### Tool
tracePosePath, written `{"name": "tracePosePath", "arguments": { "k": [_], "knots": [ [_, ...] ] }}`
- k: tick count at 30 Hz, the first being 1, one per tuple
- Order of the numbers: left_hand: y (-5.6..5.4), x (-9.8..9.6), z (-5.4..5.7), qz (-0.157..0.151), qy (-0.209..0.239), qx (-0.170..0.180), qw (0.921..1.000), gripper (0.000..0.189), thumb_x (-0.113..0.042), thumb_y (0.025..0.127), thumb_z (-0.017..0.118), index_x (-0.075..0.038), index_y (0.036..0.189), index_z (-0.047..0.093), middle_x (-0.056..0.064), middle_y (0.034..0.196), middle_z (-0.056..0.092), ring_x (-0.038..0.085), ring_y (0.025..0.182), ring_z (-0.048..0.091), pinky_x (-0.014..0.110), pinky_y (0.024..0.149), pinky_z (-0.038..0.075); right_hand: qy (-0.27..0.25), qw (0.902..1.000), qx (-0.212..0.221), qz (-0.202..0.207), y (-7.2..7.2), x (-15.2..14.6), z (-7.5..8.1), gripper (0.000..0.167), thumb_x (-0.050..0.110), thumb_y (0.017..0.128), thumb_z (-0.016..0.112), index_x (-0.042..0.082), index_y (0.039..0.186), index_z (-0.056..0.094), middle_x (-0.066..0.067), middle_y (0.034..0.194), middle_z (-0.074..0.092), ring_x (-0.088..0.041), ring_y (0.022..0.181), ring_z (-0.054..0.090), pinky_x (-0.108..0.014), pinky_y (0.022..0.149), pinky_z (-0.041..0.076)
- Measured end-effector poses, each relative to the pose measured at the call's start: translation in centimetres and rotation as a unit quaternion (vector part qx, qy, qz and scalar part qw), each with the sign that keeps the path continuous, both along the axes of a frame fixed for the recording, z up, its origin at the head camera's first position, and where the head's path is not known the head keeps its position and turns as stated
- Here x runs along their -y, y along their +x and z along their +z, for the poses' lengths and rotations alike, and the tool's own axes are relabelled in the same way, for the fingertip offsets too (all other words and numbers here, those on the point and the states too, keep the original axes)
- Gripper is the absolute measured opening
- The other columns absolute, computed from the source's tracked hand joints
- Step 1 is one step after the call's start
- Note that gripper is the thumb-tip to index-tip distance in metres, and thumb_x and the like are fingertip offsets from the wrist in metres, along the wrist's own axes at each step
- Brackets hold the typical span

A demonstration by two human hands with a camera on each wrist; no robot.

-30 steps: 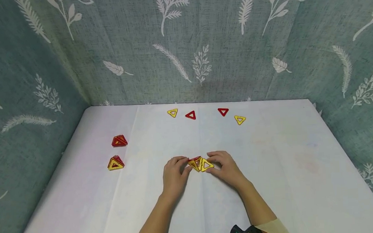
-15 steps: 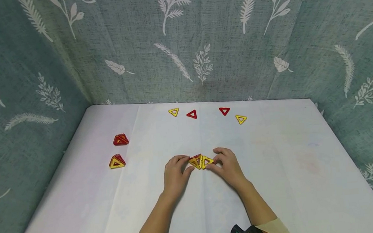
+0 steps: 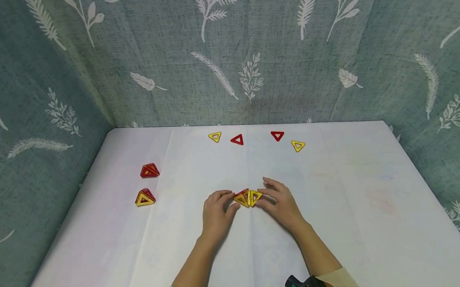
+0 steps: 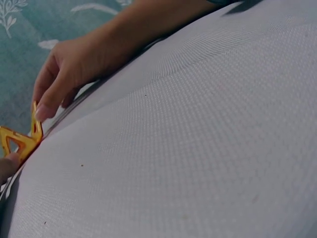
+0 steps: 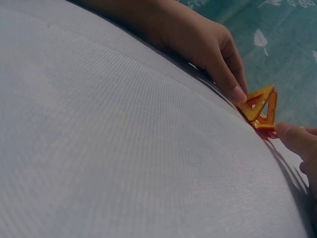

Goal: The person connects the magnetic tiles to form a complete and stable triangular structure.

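Both hands meet over a small group of joined triangular magnetic tiles (image 3: 243,199) at the middle of the white table, yellow in front with red behind. My left hand (image 3: 215,213) grips its left side between thumb and fingers. On the right side, a yellow triangular magnetic tile (image 3: 254,198) leans upward, its lower edge against the group. My right hand (image 3: 281,204) pinches that tile with thumb and finger, another finger lifted away. The left wrist view shows the right thumb on the raised tile (image 4: 36,121). In the right wrist view the left thumb presses the yellow face (image 5: 257,104).
Two built tile pyramids, one red (image 3: 149,170) and one yellow and red (image 3: 144,197), stand at the left. Along the back lie loose triangles: yellow (image 3: 215,137), red (image 3: 237,139), red (image 3: 277,135) and yellow (image 3: 298,146). A leaf-patterned green cloth (image 3: 227,99) hangs behind.
The right yellow tile has tipped up and looks narrower from above. My right hand's fingers have shifted on it, one spreading upward. The left hand keeps its hold; the view has shifted slightly.
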State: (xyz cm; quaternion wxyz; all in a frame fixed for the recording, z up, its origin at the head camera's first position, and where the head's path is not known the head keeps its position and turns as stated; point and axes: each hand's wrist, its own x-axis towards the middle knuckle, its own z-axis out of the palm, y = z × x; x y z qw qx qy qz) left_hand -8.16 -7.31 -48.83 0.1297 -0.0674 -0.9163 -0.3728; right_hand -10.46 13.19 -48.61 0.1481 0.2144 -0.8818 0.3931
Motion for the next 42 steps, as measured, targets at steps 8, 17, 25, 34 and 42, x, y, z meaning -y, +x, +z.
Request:
{"name": "tracePosePath", "arguments": {
  "k": [8,17,25,34,42],
  "knots": [
    [0.0,0.0,0.0,-0.004,0.014,0.005,0.9999,0.019,-0.021,0.079,0.076,-0.008,0.092,0.071,0.004,0.109,0.064,0.026,0.11,0.056,0.048,0.098,0.037,-0.006,0.9997,-0.012,0.022,0.0,-0.1,-0.1,0.036,0.02,0.07,0.082,0.006,0.102,0.073,-0.014,0.123,0.061,-0.029,0.106,0.061,-0.05,0.091,0.044],
    [0.0,-0.1,0.1,-0.006,0.013,-0.006,0.9999,0.015,-0.021,0.079,0.077,-0.009,0.085,0.071,0.004,0.108,0.065,0.026,0.108,0.056,0.048,0.097,0.037,0.008,0.9998,-0.002,0.017,0.1,-0.1,0.0,0.034,0.022,0.071,0.082,0.008,0.101,0.074,-0.01,0.126,0.059,-0.026,0.106,0.061,-0.049,0.091,0.044],
    [0.1,0.0,0.1,-0.014,0.011,-0.005,0.9998,0.016,-0.023,0.079,0.076,-0.01,0.087,0.071,0.003,0.109,0.064,0.025,0.109,0.055,0.048,0.098,0.037,0.018,0.9989,-0.027,0.034,0.0,-0.1,-0.3,0.033,0.02,0.072,0.081,0.008,0.101,0.074,-0.011,0.126,0.06,-0.025,0.106,0.062,-0.049,0.091,0.043],
    [0.0,0.0,-0.1,-0.03,-0.005,-0.007,0.9995,0.019,-0.023,0.081,0.075,-0.011,0.095,0.073,0.004,0.112,0.063,0.027,0.111,0.054,0.05,0.1,0.034,0.042,0.9975,-0.042,0.039,0.1,-0.1,-0.4,0.03,0.024,0.073,0.081,0.012,0.1,0.075,-0.01,0.124,0.062,-0.025,0.111,0.058,-0.047,0.092,0.044],
    [0.1,0.0,0.0,-0.03,-0.012,-0.025,0.9992,0.021,-0.022,0.078,0.076,-0.01,0.095,0.073,0.004,0.112,0.064,0.027,0.111,0.054,0.049,0.099,0.034,0.03,0.9953,-0.087,0.031,0.2,0.9,-0.4,0.03,0.02,0.069,0.083,0.006,0.094,0.076,-0.012,0.114,0.067,-0.028,0.102,0.061,-0.046,0.087,0.045]
  ]
}}
